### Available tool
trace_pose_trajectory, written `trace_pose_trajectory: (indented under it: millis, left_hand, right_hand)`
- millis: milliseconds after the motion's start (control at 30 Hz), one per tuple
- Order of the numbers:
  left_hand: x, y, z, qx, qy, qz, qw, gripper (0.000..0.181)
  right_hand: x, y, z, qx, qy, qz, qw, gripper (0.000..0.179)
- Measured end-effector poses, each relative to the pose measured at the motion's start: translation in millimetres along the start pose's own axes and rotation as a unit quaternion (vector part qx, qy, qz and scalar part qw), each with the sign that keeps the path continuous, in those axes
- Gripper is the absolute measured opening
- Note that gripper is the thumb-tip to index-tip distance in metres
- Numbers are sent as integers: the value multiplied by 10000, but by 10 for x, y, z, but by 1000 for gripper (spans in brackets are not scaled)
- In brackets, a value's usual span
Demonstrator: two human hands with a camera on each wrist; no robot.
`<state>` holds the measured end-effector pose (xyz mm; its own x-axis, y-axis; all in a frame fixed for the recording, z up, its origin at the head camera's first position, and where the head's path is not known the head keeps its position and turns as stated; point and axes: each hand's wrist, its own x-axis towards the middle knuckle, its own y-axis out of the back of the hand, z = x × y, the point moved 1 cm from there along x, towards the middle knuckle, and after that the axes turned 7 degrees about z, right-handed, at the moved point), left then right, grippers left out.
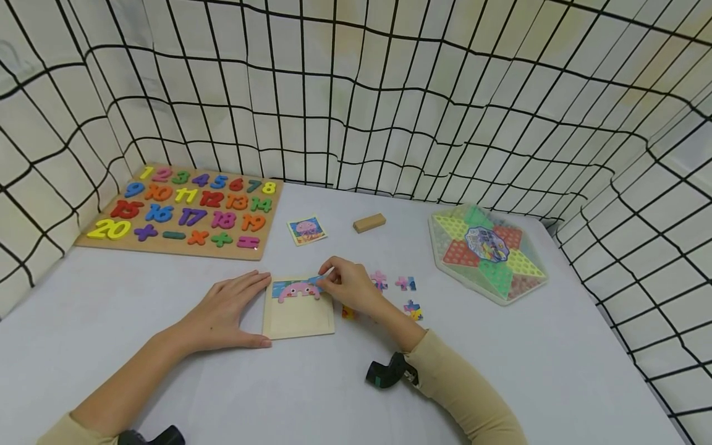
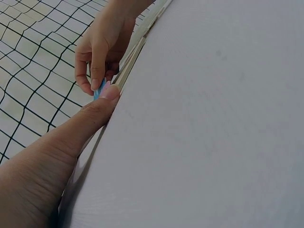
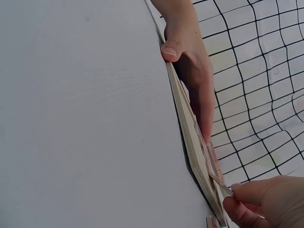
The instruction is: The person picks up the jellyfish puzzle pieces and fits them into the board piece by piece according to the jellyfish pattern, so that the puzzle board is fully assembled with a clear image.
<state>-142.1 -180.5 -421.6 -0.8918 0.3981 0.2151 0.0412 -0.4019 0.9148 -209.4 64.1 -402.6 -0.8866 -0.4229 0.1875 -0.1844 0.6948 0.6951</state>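
Note:
A wooden puzzle tray (image 1: 298, 320) lies on the table with pink and blue pieces along its far side. My left hand (image 1: 222, 312) steadies it along the left edge, its fingers extended to the far corner and the thumb at the near corner. The left wrist view shows the thumb (image 2: 110, 92) against the tray's edge. Between thumb and fingertips my right hand (image 1: 350, 284) pinches a blue puzzle piece (image 1: 318, 280) over the far right corner. In the right wrist view that piece (image 3: 221, 185) is tilted, one end down at the tray.
Loose puzzle pieces (image 1: 413, 309) lie right of the tray, some partly behind the right hand. Beyond it are a small picture card (image 1: 307, 230) and a wooden block (image 1: 369, 223). A number board (image 1: 172, 213) sits back left, a hexagonal game box (image 1: 489, 253) right. Black netting (image 1: 345, 99) surrounds the table.

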Motion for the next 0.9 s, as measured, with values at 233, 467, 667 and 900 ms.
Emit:
trace_pose_trajectory:
  millis: [233, 467, 667, 900]
  left_hand:
    - [75, -7, 2, 49, -69, 12, 10000, 118]
    - [113, 4, 9, 22, -109, -33, 9999, 117]
    - [51, 18, -8, -5, -98, -47, 9999, 115]
    - [11, -27, -21, -111, -41, 13, 9999, 115]
  right_hand:
    - [11, 46, 18, -159, 90, 188, 9997, 14]
    - [22, 69, 25, -396, 62, 248, 9989, 15]
    - [7, 28, -9, -312, 183, 143, 9992, 14]
    - [-3, -16, 14, -357, 182, 169, 9991, 13]
